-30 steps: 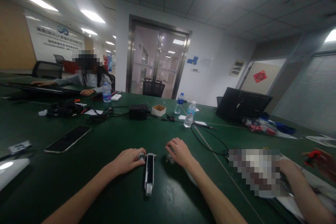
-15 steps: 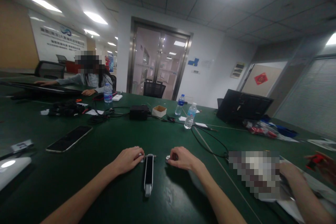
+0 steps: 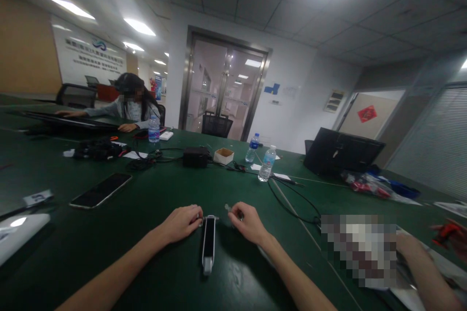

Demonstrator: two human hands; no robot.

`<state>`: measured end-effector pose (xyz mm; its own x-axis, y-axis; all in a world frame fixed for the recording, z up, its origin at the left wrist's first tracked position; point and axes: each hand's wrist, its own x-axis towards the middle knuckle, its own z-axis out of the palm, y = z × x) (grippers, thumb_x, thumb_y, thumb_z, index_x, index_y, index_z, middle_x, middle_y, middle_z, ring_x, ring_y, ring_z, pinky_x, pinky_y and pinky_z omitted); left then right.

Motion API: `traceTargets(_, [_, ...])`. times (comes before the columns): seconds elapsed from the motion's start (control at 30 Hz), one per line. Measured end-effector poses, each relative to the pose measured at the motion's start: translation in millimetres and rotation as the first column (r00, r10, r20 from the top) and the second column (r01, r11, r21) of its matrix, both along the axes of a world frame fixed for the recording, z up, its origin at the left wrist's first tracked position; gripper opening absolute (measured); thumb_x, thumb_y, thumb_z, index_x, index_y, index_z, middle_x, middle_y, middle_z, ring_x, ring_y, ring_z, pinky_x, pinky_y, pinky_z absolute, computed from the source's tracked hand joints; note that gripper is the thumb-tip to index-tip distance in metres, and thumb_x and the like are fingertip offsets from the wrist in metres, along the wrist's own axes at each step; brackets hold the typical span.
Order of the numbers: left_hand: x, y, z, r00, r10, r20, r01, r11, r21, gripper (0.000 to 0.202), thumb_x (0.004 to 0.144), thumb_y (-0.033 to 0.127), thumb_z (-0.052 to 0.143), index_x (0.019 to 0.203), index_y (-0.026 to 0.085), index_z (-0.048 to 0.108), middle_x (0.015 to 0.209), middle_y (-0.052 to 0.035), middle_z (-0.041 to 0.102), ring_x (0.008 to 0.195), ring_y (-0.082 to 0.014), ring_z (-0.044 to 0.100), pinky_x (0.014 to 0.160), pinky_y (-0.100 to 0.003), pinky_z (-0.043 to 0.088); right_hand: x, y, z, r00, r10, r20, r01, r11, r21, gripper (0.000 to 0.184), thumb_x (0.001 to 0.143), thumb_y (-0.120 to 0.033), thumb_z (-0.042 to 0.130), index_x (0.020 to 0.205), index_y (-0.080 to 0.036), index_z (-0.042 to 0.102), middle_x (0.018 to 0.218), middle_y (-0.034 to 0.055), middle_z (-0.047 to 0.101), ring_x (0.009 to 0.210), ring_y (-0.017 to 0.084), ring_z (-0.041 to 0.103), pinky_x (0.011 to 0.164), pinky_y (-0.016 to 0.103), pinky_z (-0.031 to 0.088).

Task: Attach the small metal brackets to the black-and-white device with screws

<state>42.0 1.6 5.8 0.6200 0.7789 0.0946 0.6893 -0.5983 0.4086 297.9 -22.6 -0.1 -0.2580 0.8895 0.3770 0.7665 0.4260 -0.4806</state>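
Note:
On the green table lies a slim white device (image 3: 208,245) with a long black top face, its narrow end towards me. A thin metal pin sticks out sideways at its far end. My left hand (image 3: 185,221) rests at the left of that end, fingers closed together; a bit of something pale shows at the fingertips, too small to name. To the right of the device, apart from it, my right hand (image 3: 248,221) pinches a small pale part (image 3: 227,207), mostly hidden by the fingers.
A phone (image 3: 101,190) lies to the left. Farther back are a black box (image 3: 195,156) with cables, a small open carton (image 3: 224,156) and water bottles (image 3: 267,163). A monitor (image 3: 341,153) stands back right. A co-worker's arm (image 3: 419,262) reaches in at right; another person sits back left.
My right hand has turned slightly, and the small part now points up and away at its fingertips. The left hand stays by the device. The whole view has shifted a little.

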Motion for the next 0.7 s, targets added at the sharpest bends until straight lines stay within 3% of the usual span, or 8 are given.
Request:
traceTargets(0.1, [0,0,0.2,1.000,-0.001,-0.002,0.001,1.000,0.012,0.020,0.091,0.032,0.045,0.097,0.020,0.060,0.090,-0.0048,0.060,0.082,-0.0210,0.057,0.070,-0.030,0.042,-12,-1,-10.2,0.991,-0.020,-0.135,0.007,0.995,-0.097,0.021,0.088,-0.032,0.054,0.076,-0.016,0.060,0.071,0.0001,0.061,0.064,0.011,0.052,0.059,0.021,0.041])
traceTargets(0.23, [1,0,-0.6,1.000,0.002,-0.005,-0.002,1.000,0.023,0.020,0.091,0.032,0.044,0.096,0.020,0.060,0.090,-0.0045,0.061,0.082,-0.0206,0.057,0.069,-0.029,0.042,-18,-2,-18.4,0.992,-0.039,-0.122,0.019,0.986,-0.166,0.020,0.086,-0.029,0.055,0.072,-0.016,0.061,0.069,0.0000,0.062,0.061,0.011,0.053,0.056,0.021,0.039])
traceTargets(0.7, [0,2,-4.3,1.000,-0.016,-0.011,0.016,0.998,0.055,0.018,0.091,0.029,0.044,0.095,0.019,0.059,0.086,-0.0034,0.060,0.077,-0.0194,0.057,0.067,-0.028,0.041,-24,1,-24.9,0.995,-0.029,0.092,0.034,0.998,-0.052,0.017,0.087,-0.029,0.058,0.075,-0.018,0.062,0.077,0.0011,0.063,0.073,0.013,0.055,0.068,0.024,0.040])
